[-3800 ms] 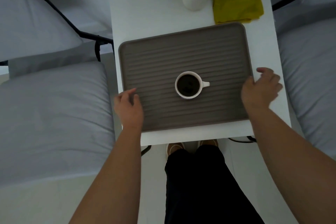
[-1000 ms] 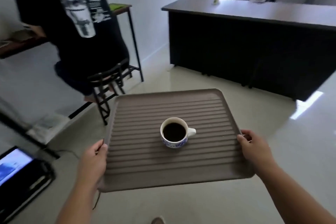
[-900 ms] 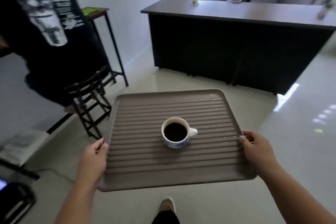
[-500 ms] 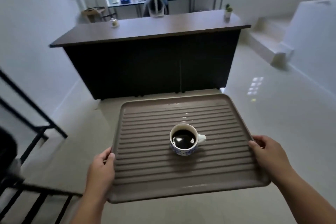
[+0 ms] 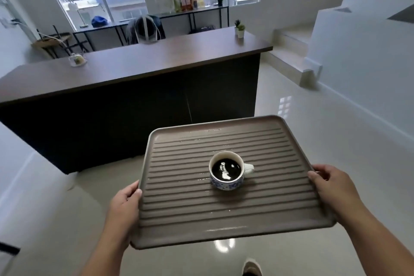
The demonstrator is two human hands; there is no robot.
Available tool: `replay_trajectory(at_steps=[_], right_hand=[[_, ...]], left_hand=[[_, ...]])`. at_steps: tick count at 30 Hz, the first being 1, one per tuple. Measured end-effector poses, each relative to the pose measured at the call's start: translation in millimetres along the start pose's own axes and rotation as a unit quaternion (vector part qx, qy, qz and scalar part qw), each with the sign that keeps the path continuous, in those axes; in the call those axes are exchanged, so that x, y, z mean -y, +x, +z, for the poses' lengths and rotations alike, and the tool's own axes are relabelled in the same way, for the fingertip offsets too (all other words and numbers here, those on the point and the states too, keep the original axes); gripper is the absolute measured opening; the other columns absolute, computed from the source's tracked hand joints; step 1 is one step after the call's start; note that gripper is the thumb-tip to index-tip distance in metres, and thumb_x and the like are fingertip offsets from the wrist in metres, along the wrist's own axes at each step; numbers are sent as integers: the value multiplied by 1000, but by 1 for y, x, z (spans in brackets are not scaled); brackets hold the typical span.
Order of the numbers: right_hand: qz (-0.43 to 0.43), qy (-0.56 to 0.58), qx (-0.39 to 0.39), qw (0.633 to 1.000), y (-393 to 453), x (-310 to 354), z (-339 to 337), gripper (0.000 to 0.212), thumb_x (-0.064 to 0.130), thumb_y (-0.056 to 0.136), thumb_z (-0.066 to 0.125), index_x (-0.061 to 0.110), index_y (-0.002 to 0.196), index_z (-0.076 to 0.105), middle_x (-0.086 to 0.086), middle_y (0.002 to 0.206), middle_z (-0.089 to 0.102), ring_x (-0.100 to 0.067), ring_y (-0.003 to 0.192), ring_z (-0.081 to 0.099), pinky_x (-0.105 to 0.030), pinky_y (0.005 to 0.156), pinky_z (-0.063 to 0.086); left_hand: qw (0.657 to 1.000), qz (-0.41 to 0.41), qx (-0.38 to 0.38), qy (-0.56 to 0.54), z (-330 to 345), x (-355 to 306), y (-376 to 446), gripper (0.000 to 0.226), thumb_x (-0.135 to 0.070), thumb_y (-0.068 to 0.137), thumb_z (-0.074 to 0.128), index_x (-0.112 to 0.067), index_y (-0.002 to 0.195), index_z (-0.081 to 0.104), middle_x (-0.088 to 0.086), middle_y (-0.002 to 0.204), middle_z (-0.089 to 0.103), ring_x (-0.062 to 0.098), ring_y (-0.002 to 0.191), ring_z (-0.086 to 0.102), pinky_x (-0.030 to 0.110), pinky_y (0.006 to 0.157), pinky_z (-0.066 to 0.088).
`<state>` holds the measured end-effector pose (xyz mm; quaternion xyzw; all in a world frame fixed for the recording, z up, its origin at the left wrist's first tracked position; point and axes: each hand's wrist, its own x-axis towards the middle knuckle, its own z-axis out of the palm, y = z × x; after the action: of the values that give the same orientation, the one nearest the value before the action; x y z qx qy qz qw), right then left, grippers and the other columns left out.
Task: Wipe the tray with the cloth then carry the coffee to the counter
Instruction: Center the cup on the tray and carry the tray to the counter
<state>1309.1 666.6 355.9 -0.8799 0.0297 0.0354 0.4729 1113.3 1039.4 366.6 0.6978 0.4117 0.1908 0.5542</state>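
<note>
I carry a grey-brown ribbed tray (image 5: 224,215) level in front of me, above the floor. A white cup with a blue pattern (image 5: 227,172), full of black coffee, stands near the tray's middle, handle to the right. My left hand (image 5: 124,203) grips the tray's left edge, thumb on the rim. My right hand (image 5: 331,188) grips the right edge. The dark wooden counter (image 5: 139,63) stretches ahead and to the left, its black front facing me. The cloth is not in view.
On the counter stand a small glass dome (image 5: 77,60) at the left and a small potted plant (image 5: 240,30) at the right end. White steps (image 5: 298,58) rise at the right. Glossy pale floor (image 5: 336,141) lies between me and the counter. My shoe (image 5: 252,268) shows below.
I lifted the tray off the small white table, turned away from the seated person, and walked toward the counter, which is nearer and seen more from above. Both hands keep their grip.
</note>
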Motion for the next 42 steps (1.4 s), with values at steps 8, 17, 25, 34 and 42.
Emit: replay_trajectory(at_steps=[8,17,25,34,42], right_hand=[[-40,-21,20,999,182,71,26,12,18,88,61,19,99,66,-2,84,68,-25,83,63,-36,80,48],[-57,-26,3,998,360,137,90,17,19,88,61,17,103,69,-7,89,68,-27,87,62,-33,78,45],[-18,2,-1,1000,507,192,161,15,16,88,62,16,100,71,-7,90,71,-26,86,64,-35,80,48],[-29,7,5,1000,660,247,217,16,18,88,61,15,101,70,-7,92,69,-26,87,63,-35,82,49],[-41,18,26,999,809,273,260,19,18,86,64,15,104,69,-3,87,66,-27,91,63,-35,84,48]], left_hand=[[998,-9,-35,-47,93,-74,125,31,0,97,44,-12,117,65,0,97,68,13,86,61,26,74,46],[998,-32,-14,-58,168,-122,303,37,0,93,45,-14,121,66,6,107,71,23,99,67,38,90,52],[999,-14,2,-49,217,-180,473,33,-4,95,47,-27,110,66,-4,99,72,16,92,68,30,75,51],[999,3,-24,-21,284,-238,614,37,-4,90,48,-24,113,70,-2,101,72,20,95,66,36,83,52],[996,57,-50,46,360,-272,706,32,-8,96,49,-22,121,64,-10,97,65,14,94,60,30,76,45]])
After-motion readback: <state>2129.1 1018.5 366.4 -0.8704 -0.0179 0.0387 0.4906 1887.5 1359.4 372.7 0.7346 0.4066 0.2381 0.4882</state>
